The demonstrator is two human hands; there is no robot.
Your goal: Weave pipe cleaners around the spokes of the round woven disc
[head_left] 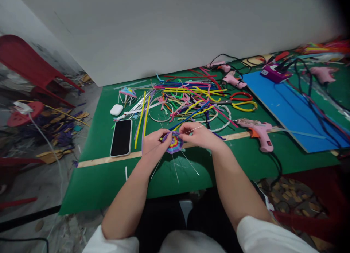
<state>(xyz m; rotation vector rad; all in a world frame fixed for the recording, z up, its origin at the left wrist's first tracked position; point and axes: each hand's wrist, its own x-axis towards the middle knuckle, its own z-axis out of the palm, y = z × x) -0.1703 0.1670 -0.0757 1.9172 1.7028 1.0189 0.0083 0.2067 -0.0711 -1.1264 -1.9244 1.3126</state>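
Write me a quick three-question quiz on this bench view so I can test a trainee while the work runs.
1. True or false: the phone lies nearer to the person's left hand than to the right hand.
2. Choose one. What colours are the two handles of the scissors?
A) blue and green
B) red and yellow
C) both black
3. Short answer: what sticks out from the ringed disc between the hands, on the side toward the person's body?

Key:
1. True.
2. B.
3. Thin, pale, wire-like strands.
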